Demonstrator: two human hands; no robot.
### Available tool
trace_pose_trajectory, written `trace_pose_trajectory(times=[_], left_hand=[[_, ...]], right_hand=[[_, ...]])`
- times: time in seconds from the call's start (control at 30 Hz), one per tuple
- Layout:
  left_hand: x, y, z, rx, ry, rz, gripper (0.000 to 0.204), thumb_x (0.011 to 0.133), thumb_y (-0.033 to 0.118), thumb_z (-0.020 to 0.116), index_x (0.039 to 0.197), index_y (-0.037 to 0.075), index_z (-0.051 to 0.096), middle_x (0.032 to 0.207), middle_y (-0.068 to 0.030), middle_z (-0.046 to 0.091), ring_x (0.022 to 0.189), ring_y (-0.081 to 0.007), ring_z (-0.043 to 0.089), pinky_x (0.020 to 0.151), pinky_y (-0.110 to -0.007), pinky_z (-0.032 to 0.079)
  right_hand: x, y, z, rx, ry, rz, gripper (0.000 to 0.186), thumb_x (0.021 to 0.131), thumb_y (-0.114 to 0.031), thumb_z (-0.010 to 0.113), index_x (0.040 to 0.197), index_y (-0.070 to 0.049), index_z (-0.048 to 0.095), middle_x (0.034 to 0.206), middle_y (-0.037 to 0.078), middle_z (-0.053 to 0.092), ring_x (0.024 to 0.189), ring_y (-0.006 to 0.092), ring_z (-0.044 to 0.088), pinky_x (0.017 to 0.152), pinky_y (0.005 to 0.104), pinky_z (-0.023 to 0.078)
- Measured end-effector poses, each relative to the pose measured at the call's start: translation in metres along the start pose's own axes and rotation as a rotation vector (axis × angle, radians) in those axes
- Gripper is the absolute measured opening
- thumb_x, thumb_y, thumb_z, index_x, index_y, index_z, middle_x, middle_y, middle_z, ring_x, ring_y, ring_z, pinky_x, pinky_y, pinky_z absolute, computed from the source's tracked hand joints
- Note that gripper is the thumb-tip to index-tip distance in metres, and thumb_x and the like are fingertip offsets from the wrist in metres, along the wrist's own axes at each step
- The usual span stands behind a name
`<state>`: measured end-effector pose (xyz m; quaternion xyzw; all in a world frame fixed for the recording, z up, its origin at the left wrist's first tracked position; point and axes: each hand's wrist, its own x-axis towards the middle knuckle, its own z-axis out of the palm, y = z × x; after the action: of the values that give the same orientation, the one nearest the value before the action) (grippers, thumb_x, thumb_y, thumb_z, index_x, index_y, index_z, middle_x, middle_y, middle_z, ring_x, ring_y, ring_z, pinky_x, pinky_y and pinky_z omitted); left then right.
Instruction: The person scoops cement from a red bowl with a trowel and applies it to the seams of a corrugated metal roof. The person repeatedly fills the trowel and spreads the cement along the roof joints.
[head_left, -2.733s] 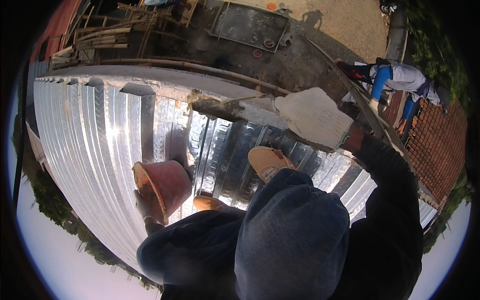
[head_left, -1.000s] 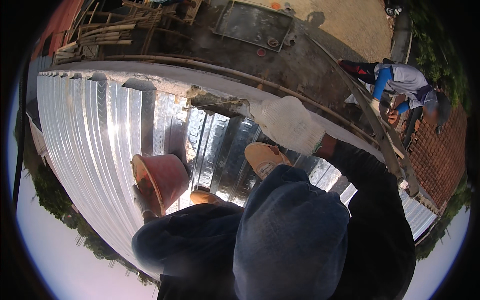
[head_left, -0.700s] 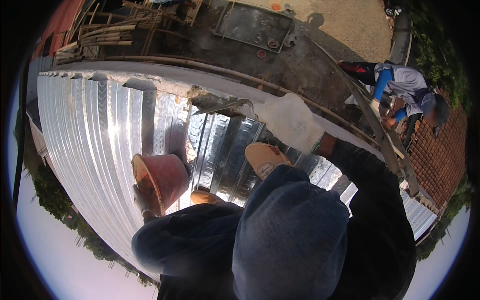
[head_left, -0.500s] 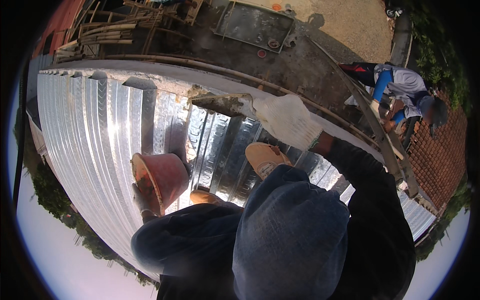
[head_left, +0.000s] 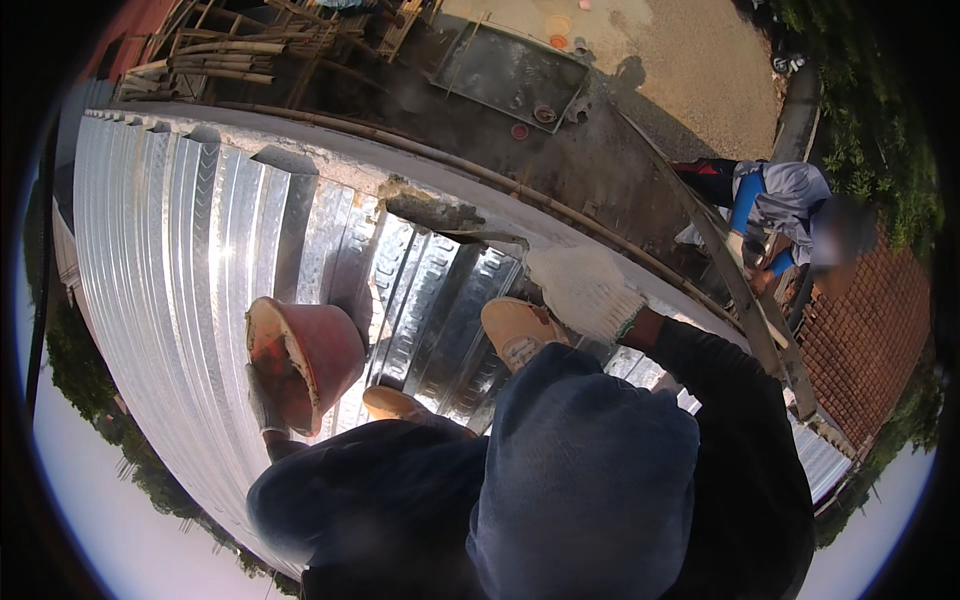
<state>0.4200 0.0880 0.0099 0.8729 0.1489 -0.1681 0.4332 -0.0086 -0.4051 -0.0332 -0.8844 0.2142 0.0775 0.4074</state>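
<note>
My gloved right hand [head_left: 588,293] is clenched around a trowel [head_left: 495,237], its handle hidden; the blade points left, long axis roughly along the wall [head_left: 340,155], beside a grey mortar patch [head_left: 430,208]. My gloved left hand [head_left: 264,402] grasps a bucket [head_left: 330,350], mouth tilted left. My shoe [head_left: 520,330] sits just near of my right hand, on corrugated metal [head_left: 200,250]. The blade shows thin, nearly edge-on; the bucket is faded red, grey-smeared at its rim.

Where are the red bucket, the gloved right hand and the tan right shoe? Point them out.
Red bucket [head_left: 332,348], head view: outer side wall.
Gloved right hand [head_left: 585,292], head view: middle of the white glove.
Tan right shoe [head_left: 512,325], head view: upper, near the toe.
</note>
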Motion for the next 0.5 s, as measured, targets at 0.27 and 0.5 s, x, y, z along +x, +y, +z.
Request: trace_pose_trajectory(times=[0.27,0.5], left_hand=[[-0.041,0.042,0.012,-0.088,-0.019,0.196,0.053,0.115,0.047,0.063,0.133,-0.001,0.075,0.117,-0.0086,0.078,0.102,-0.0181,0.073,0.091,-0.037,0.06],[-0.09,0.11,0.05,-0.017,0.066,0.294,0.042,0.112,0.036,0.071,0.122,-0.004,0.079,0.107,-0.0069,0.078,0.097,-0.0135,0.068,0.086,-0.032,0.055]], right_hand=[[-0.018,-0.034,-0.074,-0.172,-0.107,0.111,0.023,0.098,-0.026,0.071,0.106,-0.005,0.069,0.089,0.02,0.074,0.086,0.0402,0.077,0.074,0.0486,0.061],[0.024,-0.099,-0.064,0.056,-0.149,-0.162,0.049,0.099,-0.043,0.081,0.126,-0.003,0.07,0.094,0.016,0.077,0.083,0.0356,0.077,0.08,0.0458,0.061]])
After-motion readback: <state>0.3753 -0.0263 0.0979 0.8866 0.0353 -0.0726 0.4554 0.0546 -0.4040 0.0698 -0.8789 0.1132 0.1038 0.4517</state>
